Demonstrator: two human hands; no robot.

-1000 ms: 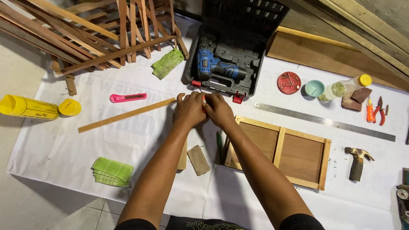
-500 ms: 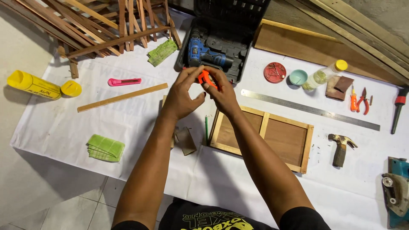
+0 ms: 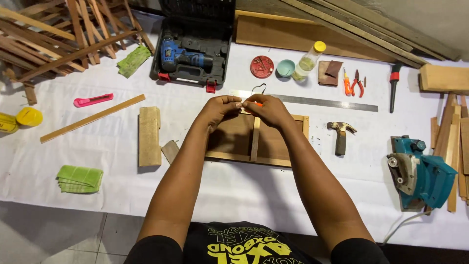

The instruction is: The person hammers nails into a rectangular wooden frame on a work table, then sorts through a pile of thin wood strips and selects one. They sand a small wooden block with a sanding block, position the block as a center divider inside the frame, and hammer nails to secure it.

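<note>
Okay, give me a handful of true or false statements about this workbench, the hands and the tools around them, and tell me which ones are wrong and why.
1. Both hands, left hand and right hand, meet over the wooden frame and pinch a small orange object. True.
2. The hammer lies to the left of the frame. False: it lies to the right of it.
3. The blue cordless drill sits in its open black case. True.
4. The pink utility knife is in the right hand. False: it lies on the white table cover, far left of the hands.
5. A steel ruler lies beyond the frame. True.
</note>
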